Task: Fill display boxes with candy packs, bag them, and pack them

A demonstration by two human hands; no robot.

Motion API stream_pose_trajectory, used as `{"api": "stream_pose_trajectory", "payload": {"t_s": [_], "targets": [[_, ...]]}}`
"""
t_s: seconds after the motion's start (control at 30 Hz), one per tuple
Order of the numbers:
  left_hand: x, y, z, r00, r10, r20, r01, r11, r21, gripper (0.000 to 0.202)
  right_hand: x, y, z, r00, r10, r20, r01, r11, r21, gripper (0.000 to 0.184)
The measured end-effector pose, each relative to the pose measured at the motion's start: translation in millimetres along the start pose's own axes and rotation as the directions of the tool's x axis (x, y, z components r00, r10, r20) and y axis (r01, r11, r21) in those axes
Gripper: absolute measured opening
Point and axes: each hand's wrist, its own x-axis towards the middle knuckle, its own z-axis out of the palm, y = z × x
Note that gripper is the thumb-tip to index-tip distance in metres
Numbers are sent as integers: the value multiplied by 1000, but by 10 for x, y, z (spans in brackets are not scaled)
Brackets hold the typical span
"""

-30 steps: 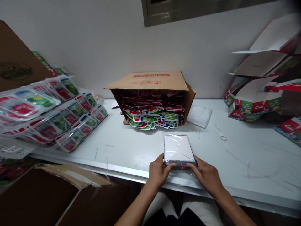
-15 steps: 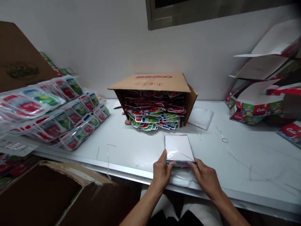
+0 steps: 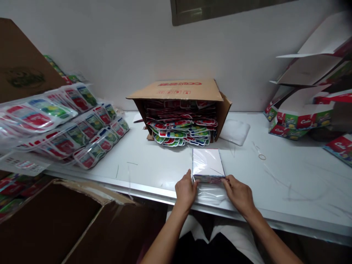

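Note:
A small flat box (image 3: 208, 161) with a white top lies on the white table in front of me, inside a clear plastic bag (image 3: 210, 194). The bag's loose end spreads from the box's near side to the table edge. My left hand (image 3: 185, 190) is closed at the near left corner, its thumb against the near side. At the near right corner my right hand (image 3: 238, 193) pinches the bagged box between thumb and fingers. Behind the box, a brown carton (image 3: 176, 90) lies on its side, filled with red and green can-printed packets (image 3: 183, 132).
Bagged rows of similar packets (image 3: 93, 128) are piled at the left. An open carton (image 3: 55, 220) stands below the table edge at lower left. Unfolded printed boxes (image 3: 302, 117) stack at the right. A folded clear bag (image 3: 235, 132) and a rubber band (image 3: 262, 157) lie nearby.
The bagged box has slid slightly away from me, and more of its near side shows. My thumbs have shifted outward toward its corners. The view has tilted down a little.

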Motion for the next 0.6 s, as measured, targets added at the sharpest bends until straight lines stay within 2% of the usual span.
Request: {"api": "stream_pose_trajectory", "payload": {"t_s": [0.07, 0.13, 0.23, 0.27, 0.33, 0.4, 0.43, 0.5, 0.6], "targets": [[-80, -105, -59, 998, -57, 29, 57, 998, 3, 40, -83, 62, -14, 998, 5, 60, -7, 999, 35, 26], [-153, -219, -93, 993, -106, 45, 108, 994, -31, 29, -166, 102, -2, 996, 17, 91, -24, 997, 73, 33], [-217, -358, -95, 981, -168, 99, 181, 972, -147, 29, -259, 104, 51, 977, 80, 200, -135, 951, 279, 51], [-229, -391, -87, 975, -184, 122, 205, 959, -196, 31, -282, 103, 69, 955, 105, 277, -211, 897, 389, 54], [-251, -444, -66, 965, -207, 163, 247, 924, -292, 34, -322, 128, 88, 879, 112, 463, -397, 709, 582, 57], [-283, -485, -43, 957, -219, 192, 277, 885, -374, 34, -362, 198, 78, 799, 99, 593, -549, 523, 652, 59], [-303, -502, -31, 953, -221, 205, 289, 865, -410, 35, -382, 240, 65, 775, 100, 624, -590, 468, 658, 59], [-347, -529, -4, 946, -223, 235, 312, 822, -477, 36, -414, 308, 32, 772, 128, 623, -608, 435, 664, 57], [-394, -543, 29, 937, -219, 274, 340, 760, -555, 40, -425, 298, 9, 794, 150, 589, -579, 483, 657, 52]]}}
